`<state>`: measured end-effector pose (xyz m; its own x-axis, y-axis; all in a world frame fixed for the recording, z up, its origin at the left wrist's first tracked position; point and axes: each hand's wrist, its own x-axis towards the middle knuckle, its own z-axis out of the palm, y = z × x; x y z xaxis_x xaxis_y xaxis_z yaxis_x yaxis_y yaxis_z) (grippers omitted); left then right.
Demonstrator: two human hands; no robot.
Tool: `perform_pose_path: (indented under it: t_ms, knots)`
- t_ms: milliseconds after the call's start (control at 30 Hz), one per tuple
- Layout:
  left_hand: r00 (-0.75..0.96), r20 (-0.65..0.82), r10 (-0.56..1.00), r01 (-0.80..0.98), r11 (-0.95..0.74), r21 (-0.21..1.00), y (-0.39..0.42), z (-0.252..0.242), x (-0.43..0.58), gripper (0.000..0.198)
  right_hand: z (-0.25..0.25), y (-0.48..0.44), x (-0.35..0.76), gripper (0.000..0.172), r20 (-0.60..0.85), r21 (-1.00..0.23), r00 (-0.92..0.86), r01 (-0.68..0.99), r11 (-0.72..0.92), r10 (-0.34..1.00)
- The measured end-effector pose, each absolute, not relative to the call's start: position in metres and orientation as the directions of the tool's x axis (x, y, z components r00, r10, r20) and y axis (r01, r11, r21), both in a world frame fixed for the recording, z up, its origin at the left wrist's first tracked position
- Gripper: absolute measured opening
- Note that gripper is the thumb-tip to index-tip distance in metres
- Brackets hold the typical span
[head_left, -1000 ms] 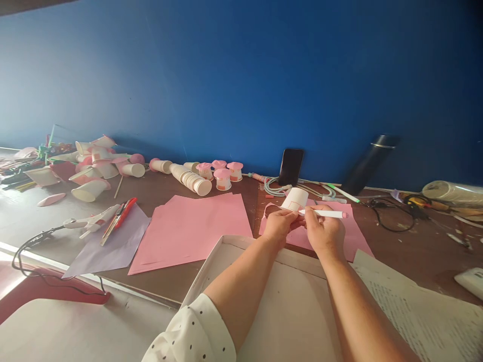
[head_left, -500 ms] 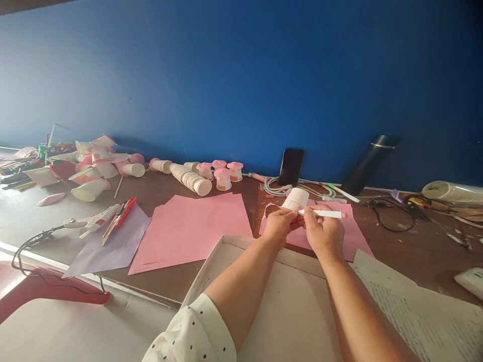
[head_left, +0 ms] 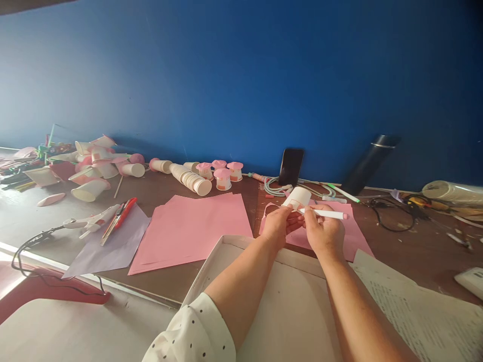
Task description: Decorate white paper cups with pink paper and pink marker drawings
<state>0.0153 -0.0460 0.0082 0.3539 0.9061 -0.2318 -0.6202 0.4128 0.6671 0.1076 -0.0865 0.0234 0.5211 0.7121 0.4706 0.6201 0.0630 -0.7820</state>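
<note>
My left hand grips a small white paper cup, tilted, with pinkish-orange marks on its side. In my right hand is a white marker pen with a pink end, its tip against or very close to the cup's side near the left fingers. Pink paper lies beneath both hands. A shallow white box lid sits under my forearms. Behind the hands a black phone leans on the wall beside a coiled white cable.
Pink sheets lie left of the lid, and a red cutter and glue gun rest on lilac paper. Capped cups, a cup stack and a cup pile stand behind. A dark flask leans right; printed paper lies nearer.
The cup has turned and tipped slightly to the right in my left hand, whose fingers have shifted below it. The marker has barely moved.
</note>
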Motion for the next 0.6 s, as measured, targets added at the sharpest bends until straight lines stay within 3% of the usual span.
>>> perform_pose_path:
  t_ms: [600]
  knots:
    - [0.322,-0.227,0.919,-0.646,0.389,0.657,-0.0485,0.0103,0.0129,0.012,0.0250,-0.0870,0.1063,0.022,0.475,-0.785,0.519,0.615,0.075,0.710]
